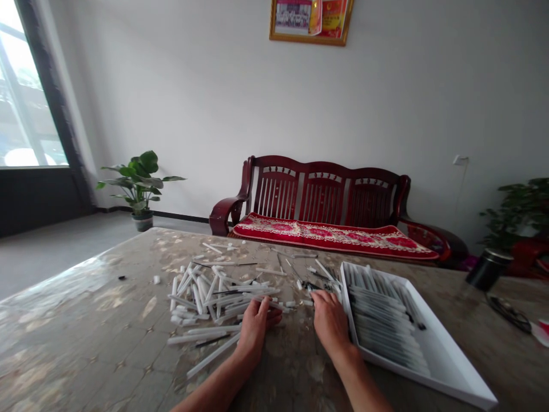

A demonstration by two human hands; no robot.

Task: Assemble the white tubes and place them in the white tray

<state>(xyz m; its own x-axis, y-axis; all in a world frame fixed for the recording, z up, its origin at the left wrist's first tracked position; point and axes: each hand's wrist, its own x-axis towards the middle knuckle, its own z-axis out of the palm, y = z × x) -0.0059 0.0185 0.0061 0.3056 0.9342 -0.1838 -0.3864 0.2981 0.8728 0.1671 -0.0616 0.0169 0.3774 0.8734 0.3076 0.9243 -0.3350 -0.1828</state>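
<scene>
Pale, bare-painted wall (206, 103) across the back, a gilt-framed picture (311, 22) cut off at the top edge; daylight enters through a dark-framed window (30, 97) at far left and glares on the table (64, 320). Dark-red wooden sofa (322, 191) with slatted back stands before the wall, a red floral cover (334, 234) along its seat. Left of it, a potted plant (139, 180) stands on grey floor (86, 237).

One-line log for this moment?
left hand: at pen parts | right hand: beside white box | white box: holds pens | grips: unclear
</scene>
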